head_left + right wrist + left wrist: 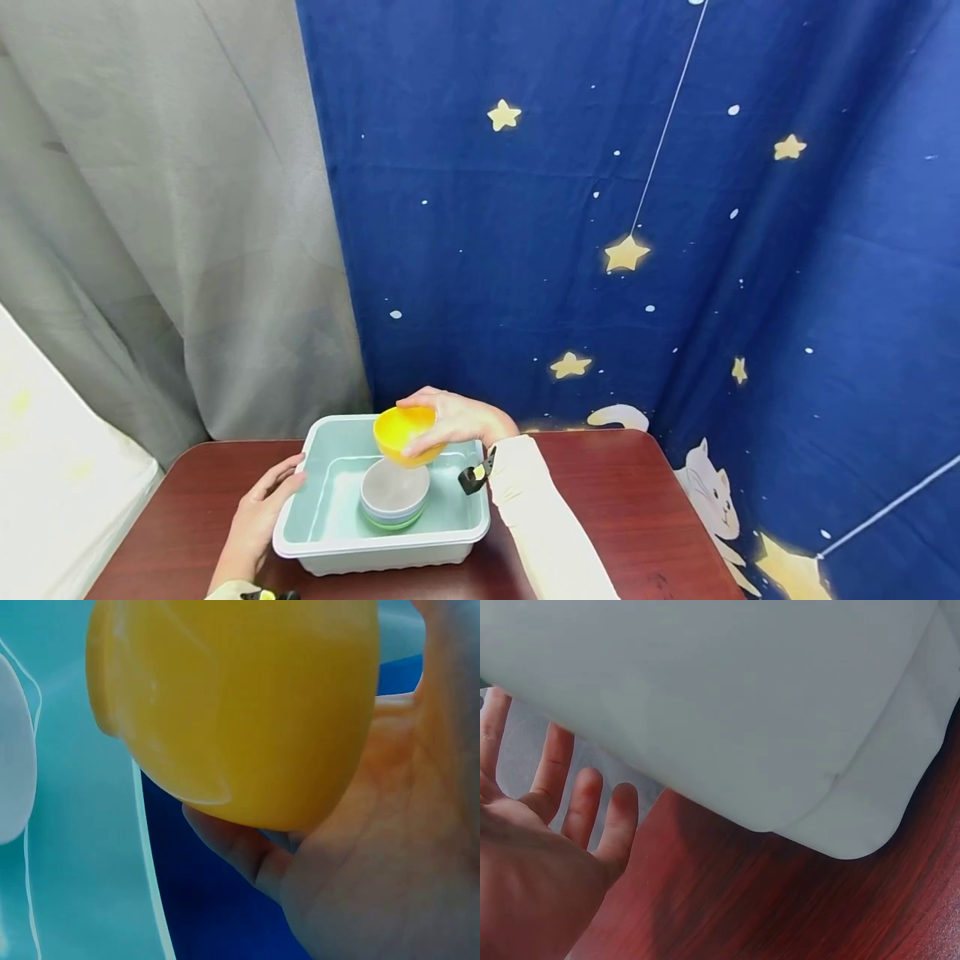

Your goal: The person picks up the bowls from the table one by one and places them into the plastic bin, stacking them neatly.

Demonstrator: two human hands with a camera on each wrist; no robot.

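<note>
My right hand [461,417] grips a yellow bowl [247,712] by its side, thumb and fingers at the rim. The bowl is tilted, held above a stack of bowls [394,490] inside a pale blue-green plastic basin [382,546]. Greyish white is the colour of the top bowl in that stack, and a green edge shows at the bottom. At the basin's left side, my left hand [258,512] rests its fingertips against the rim. The left wrist view shows its fingers [553,761] spread and fairly straight along the basin's outer wall.
The basin stands on a reddish-brown wooden table [615,508]. Behind the table hang a grey curtain [180,208] and a blue curtain [487,225] with stars. A white surface [52,467] lies to the left.
</note>
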